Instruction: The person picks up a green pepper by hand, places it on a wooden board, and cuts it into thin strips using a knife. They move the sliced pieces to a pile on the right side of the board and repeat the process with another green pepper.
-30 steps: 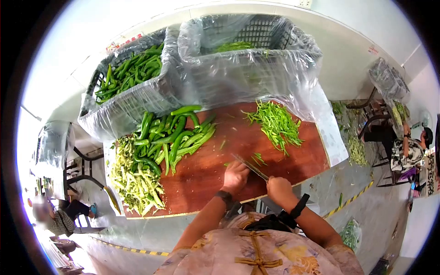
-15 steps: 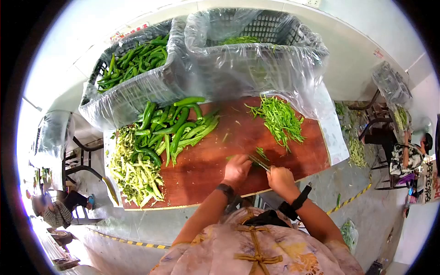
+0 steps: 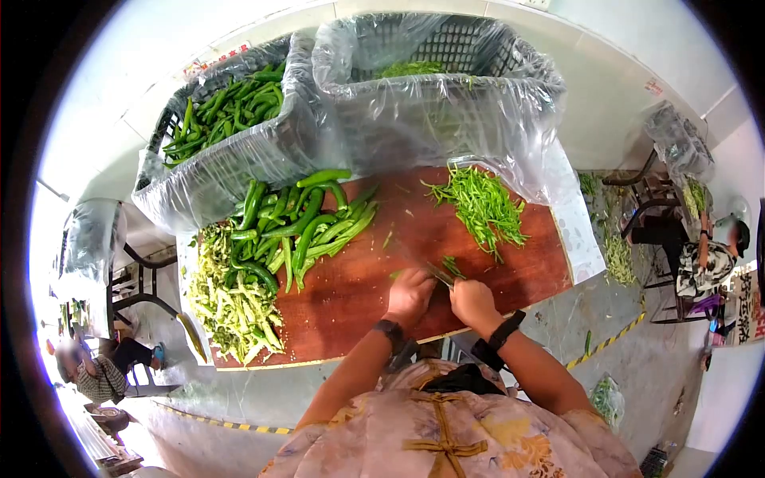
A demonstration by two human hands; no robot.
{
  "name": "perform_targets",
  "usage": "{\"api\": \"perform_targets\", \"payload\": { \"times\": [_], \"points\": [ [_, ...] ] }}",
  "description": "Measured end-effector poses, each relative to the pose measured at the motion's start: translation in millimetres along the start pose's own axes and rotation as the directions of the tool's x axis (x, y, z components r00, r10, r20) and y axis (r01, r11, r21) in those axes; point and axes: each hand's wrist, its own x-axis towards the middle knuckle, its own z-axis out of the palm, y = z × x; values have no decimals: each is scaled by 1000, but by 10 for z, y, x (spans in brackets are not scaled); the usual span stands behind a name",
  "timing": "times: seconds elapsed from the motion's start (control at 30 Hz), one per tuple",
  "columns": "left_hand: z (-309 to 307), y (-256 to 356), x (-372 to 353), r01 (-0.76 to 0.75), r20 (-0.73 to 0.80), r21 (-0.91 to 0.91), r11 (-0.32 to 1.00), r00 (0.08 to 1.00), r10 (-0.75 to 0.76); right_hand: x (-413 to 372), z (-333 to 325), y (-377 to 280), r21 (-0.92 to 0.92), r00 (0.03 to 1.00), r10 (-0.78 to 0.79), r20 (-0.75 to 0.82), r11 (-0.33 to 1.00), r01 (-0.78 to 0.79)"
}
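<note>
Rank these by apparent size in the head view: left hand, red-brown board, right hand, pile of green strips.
1. Red-brown board
2. Pile of green strips
3. Left hand and right hand, unranked: they look about alike

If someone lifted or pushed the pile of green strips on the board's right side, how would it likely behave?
Lifted, the pile of green strips would probably shed pieces, being loose and unbound. Pushed, it would likely spread rather than roll, since its thin pieces lie tangled on the flat board.
</note>
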Motion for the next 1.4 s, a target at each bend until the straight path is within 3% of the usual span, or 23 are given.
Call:
{"api": "perform_targets", "payload": {
  "times": [0.13,0.23,0.4,0.6,0.67,0.7,0.87,0.93,1.03,1.13,1.4],
  "points": [
    [37,-11,-44,45,19,-39,998,999,-44,45,-25,74,8,993,-36,-114,999,37],
    [54,-16,-37,19,-56,-67,998,998,-22,-206,-129,91,-30,998,-37,-57,999,35],
    [55,-35,-58,20,15,26,999,1000,-21,-466,-199,92,-18,999,-10,38,1000,11],
    [45,-41,-52,24,19,-26,999,1000,-24,-366,-101,75,-41,997,-10,75,999,13],
    [6,-8,-19,24,22,-34,999,999,-23,-179,5,11,4,997,-74,-29,997,74],
    [-20,-1,-16,12,31,-39,999,999,-11,-47,41,-56,-11,1000,-18,-19,1000,18],
    [74,-79,-90,40,26,-64,997,999,-38,140,-20,121,-32,986,-62,-153,998,58],
    [59,-63,-91,56,22,-71,996,998,-54,1,-63,182,-18,995,19,-94,1000,-21],
    [-13,-8,-42,36,5,-68,997,999,-35,-311,-159,166,-50,999,-32,-15,998,31],
    [-33,5,-32,33,31,-34,999,999,-32,-486,-193,145,-44,999,16,49,999,-14],
    [2,-58,-60,13,43,-40,999,999,-11,-328,-66,43,-7,999,-23,45,1000,23]
  ]
}}
